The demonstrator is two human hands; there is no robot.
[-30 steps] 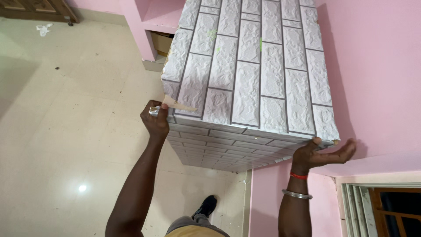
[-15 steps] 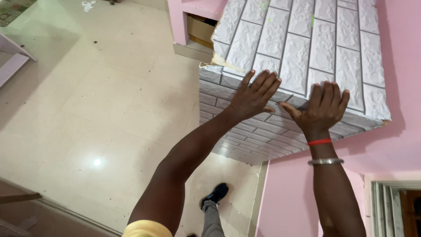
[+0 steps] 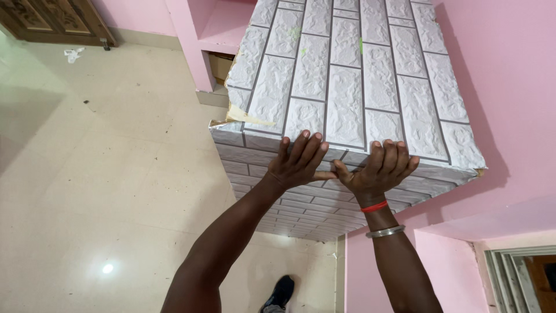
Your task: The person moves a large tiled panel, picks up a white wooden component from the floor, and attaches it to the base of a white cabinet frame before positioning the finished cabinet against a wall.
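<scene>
Two hands (image 3: 341,165) flat on brick-pattern panel (image 3: 353,81)

Bare forearms, no sleeves; right wrist: red thread band (image 3: 375,206), silver bangle (image 3: 384,232) (thin, plain); dark shoe (image 3: 280,291).

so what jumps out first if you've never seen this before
A white brick-pattern panel covers the pink wall, wrapping a corner at mid-picture. Both hands press flat on its edge there, left hand beside right hand, thumbs nearly touching. At the panel's left corner a torn backing strip sticks out.
</scene>
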